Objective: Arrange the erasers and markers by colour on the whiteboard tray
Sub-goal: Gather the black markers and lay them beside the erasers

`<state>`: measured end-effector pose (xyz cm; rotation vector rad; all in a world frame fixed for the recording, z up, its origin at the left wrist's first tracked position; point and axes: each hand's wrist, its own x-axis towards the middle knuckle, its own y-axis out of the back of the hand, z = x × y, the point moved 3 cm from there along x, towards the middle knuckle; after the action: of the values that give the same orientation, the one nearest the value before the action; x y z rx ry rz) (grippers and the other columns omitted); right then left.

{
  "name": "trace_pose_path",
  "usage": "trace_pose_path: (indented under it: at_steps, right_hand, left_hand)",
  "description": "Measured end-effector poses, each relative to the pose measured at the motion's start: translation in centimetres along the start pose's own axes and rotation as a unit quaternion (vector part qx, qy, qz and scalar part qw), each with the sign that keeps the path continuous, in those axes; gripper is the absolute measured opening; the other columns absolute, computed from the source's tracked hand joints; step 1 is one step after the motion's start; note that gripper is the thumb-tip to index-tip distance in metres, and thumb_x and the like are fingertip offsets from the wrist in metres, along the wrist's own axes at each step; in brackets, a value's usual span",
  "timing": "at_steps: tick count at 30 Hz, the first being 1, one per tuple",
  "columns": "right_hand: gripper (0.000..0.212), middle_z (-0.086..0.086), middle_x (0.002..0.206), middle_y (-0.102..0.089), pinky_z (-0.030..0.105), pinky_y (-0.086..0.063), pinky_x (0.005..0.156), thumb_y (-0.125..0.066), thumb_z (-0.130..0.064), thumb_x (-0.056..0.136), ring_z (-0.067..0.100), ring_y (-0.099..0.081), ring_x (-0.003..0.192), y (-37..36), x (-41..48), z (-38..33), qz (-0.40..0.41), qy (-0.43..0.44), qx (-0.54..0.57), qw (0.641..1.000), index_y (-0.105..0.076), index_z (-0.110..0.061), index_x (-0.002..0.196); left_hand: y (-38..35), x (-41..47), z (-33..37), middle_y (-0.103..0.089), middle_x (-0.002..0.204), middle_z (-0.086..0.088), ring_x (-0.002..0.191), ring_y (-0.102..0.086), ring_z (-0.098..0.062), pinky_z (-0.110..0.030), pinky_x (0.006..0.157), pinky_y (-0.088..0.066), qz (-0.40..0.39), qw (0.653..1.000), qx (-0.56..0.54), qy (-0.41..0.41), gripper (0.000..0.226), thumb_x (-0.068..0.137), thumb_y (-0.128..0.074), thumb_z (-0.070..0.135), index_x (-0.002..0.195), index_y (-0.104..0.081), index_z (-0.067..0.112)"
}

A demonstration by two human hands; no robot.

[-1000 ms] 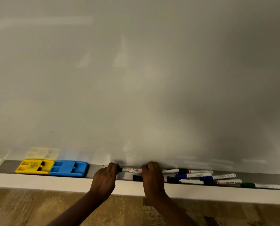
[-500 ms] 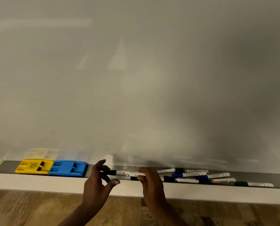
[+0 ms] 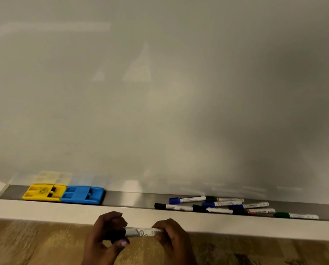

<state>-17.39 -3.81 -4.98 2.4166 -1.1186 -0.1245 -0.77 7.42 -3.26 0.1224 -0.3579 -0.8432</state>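
I hold a black-capped marker (image 3: 140, 232) level, below and in front of the tray. My left hand (image 3: 107, 234) grips its black cap end and my right hand (image 3: 172, 236) pinches the other end. The grey whiteboard tray (image 3: 129, 197) carries a yellow eraser (image 3: 43, 192) at its left end with a blue eraser (image 3: 82, 195) touching it on the right. Right of the middle lies a loose pile of markers (image 3: 234, 206): black-capped ones in front, blue-capped ones behind, and green-capped ones, one of which (image 3: 295, 215) lies farthest right.
The blank whiteboard (image 3: 160, 92) fills the view above the tray. A white ledge (image 3: 45, 209) runs along the tray's front. Wood-patterned floor (image 3: 35, 243) shows below. The tray's bare stretch lies between the blue eraser and the marker pile.
Both hands have lifted the black-capped marker out of the tray and drawn it down and toward me, past the white ledge. The other markers and the erasers have stayed put.
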Motion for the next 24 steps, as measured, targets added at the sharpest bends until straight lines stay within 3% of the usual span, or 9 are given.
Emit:
trace_pose_path:
  at_steps: [5, 9, 11, 13, 16, 19, 22, 24]
  right_hand:
    - [0.029, 0.002, 0.101, -0.064, 0.004, -0.038, 0.08, -0.051, -0.031, 0.094, -0.015, -0.045, 0.086, -0.7, -0.3, 0.2, -0.051, 0.003, 0.014, 0.999, -0.065, -0.012, 0.11]
    - [0.039, 0.002, 0.112, -0.066, -0.002, -0.038, 0.08, -0.061, -0.041, 0.088, -0.021, -0.047, 0.087, -0.8, 0.2, 0.5, -0.115, -0.011, 0.004, 0.993, -0.064, -0.015, 0.116]
    - [0.058, -0.001, 0.112, -0.065, 0.006, -0.048, 0.084, -0.065, -0.055, 0.075, -0.01, -0.055, 0.093, -0.8, 0.7, 1.1, -0.137, -0.053, 0.027, 0.989, -0.062, -0.017, 0.118]
    - [0.058, -0.009, 0.102, -0.063, 0.013, -0.053, 0.081, -0.066, -0.058, 0.072, 0.0, -0.061, 0.09, -0.7, 1.3, 2.2, -0.14, -0.085, 0.022, 0.986, -0.06, -0.02, 0.116]
    - [0.039, -0.017, 0.098, -0.056, 0.009, -0.048, 0.076, -0.069, -0.04, 0.081, 0.001, -0.057, 0.089, 0.4, 2.5, 4.8, -0.067, -0.083, -0.084, 0.991, -0.059, -0.025, 0.116]
    - [0.039, -0.002, 0.106, -0.065, 0.024, -0.049, 0.085, -0.077, -0.031, 0.077, 0.016, -0.059, 0.101, 1.9, 4.0, 7.0, 0.002, -0.061, -0.238, 0.969, -0.065, -0.017, 0.111]
    - [0.032, 0.004, 0.083, -0.073, 0.036, -0.057, 0.068, -0.087, -0.027, 0.063, 0.023, -0.066, 0.081, 2.6, 5.4, 8.1, 0.007, -0.039, -0.35, 0.936, -0.073, -0.012, 0.087]
    - [0.028, 0.003, 0.084, -0.073, 0.036, -0.055, 0.069, -0.084, -0.03, 0.069, 0.023, -0.065, 0.082, 2.5, 6.0, 8.7, -0.012, -0.047, -0.401, 0.915, -0.073, -0.014, 0.088]
  left_hand:
    - [-0.9, -1.5, 1.1, -0.067, 0.062, -0.015, 0.048, -0.061, -0.03, -0.022, 0.046, -0.045, 0.037, 0.998, -0.047, 0.011, 0.011, 0.079, -0.057, 0.01, 0.087, -0.064, 0.013]
    - [-1.2, -1.7, 1.6, -0.065, 0.058, -0.019, 0.045, -0.057, -0.034, -0.031, 0.038, -0.035, 0.07, 0.992, -0.093, 0.054, 0.005, 0.079, -0.057, 0.013, 0.081, -0.062, 0.014]
    - [-1.2, -1.8, 1.6, -0.063, 0.058, -0.023, 0.042, -0.056, -0.033, -0.024, 0.037, -0.033, 0.091, 0.985, -0.126, 0.076, 0.007, 0.08, -0.057, 0.008, 0.079, -0.061, 0.013]
    - [-1.0, -2.0, 1.3, -0.062, 0.059, -0.025, 0.041, -0.056, -0.033, -0.02, 0.039, -0.035, 0.088, 0.983, -0.133, 0.088, 0.014, 0.085, -0.056, -0.002, 0.08, -0.06, 0.01]
    - [-0.5, -2.4, 0.4, -0.064, 0.061, -0.027, 0.041, -0.056, -0.034, -0.02, 0.038, -0.037, 0.078, 0.979, -0.14, 0.125, 0.016, 0.09, -0.047, -0.011, 0.084, -0.056, 0.001]
    - [-0.4, -2.6, 0.3, -0.064, 0.062, -0.026, 0.043, -0.057, -0.036, -0.02, 0.038, -0.039, 0.082, 0.976, -0.145, 0.142, 0.007, 0.085, -0.052, 0.002, 0.083, -0.058, 0.004]
    - [-0.4, -2.9, -0.2, -0.063, 0.061, -0.027, 0.043, -0.058, -0.036, -0.021, 0.038, -0.04, 0.086, 0.972, -0.144, 0.166, 0.005, 0.08, -0.056, 0.01, 0.081, -0.06, 0.009]
    - [-0.4, -3.2, -0.7, -0.062, 0.06, -0.028, 0.043, -0.058, -0.037, -0.021, 0.038, -0.04, 0.083, 0.969, -0.145, 0.181, 0.006, 0.083, -0.055, 0.006, 0.081, -0.061, 0.009]
